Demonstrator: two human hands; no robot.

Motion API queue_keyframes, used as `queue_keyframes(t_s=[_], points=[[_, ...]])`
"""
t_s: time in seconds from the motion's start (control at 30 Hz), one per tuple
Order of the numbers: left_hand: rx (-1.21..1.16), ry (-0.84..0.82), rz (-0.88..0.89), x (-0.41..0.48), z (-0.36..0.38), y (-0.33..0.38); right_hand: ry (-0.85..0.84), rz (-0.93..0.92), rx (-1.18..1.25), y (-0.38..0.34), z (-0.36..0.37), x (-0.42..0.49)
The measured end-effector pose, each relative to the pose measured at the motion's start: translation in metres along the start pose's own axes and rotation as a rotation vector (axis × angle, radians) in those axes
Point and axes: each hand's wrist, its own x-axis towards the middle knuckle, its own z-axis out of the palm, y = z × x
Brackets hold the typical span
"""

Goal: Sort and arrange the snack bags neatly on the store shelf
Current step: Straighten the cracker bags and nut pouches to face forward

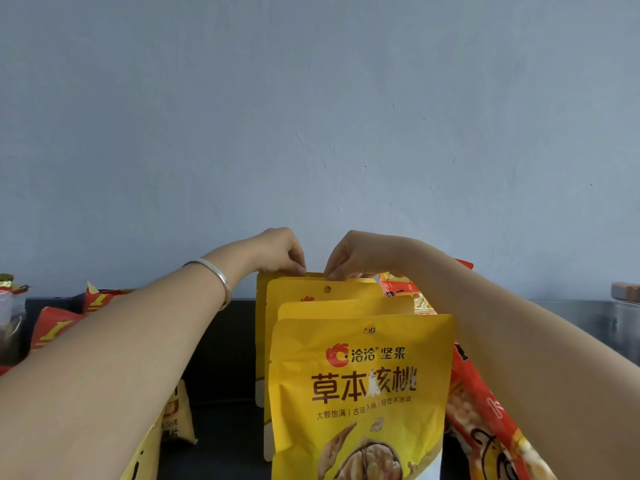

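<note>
Standing one behind another on a dark shelf (225,358), four glossy yellow stand-up snack pouches form a row running from near to far at the centre. The front pouch (360,393) is nearest and faces the camera, upright, printed with a red swirl logo, dark brown Chinese characters and a picture of a cracked walnut; its top edge is flat and sealed. Behind it only the top strip of the third pouch (346,308) shows. The back pair (311,289) rises higher, shifted slightly left, and one of them has a round hang hole near its top.

Both hands meet over the back pair. The left hand (278,252), with a silver bangle (221,278) on its wrist, pinches the top edge with curled fingertips. The right hand (356,254) pinches the same top edge just beside it. Which of the two pouches each finger grips cannot be told.

On the right, red and orange snack bags (485,410) lean touching the yellow row, under the right forearm. On the left, bare shelf shows between the row and the left forearm, with a small yellow packet (178,417) near and red bags (59,327) farther left. A grey-blue wall (311,116) closes the far edge just behind the back pair. A clear jar (625,317) stands far right.
</note>
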Motion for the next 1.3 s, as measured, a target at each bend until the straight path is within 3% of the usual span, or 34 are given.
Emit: queue_keyframes(t_s=[0.47, 0.97, 1.1, 1.3], points=[[-0.092, 0.163, 0.021, -0.012, -0.008, 0.003, 0.12, -0.035, 0.095, -0.008, 0.005, -0.006], [-0.127, 0.321, 0.014, -0.076, -0.022, 0.049, 0.495, 0.001, 0.297, 0.014, 0.003, -0.079], [-0.222, 0.427, -0.015, -0.102, -0.023, 0.069, 0.61, 0.024, 0.289, 0.014, 0.007, -0.102], [-0.477, 0.725, -0.084, -0.143, 0.016, 0.077, 0.827, 0.046, 0.405, 0.016, 0.048, -0.129]])
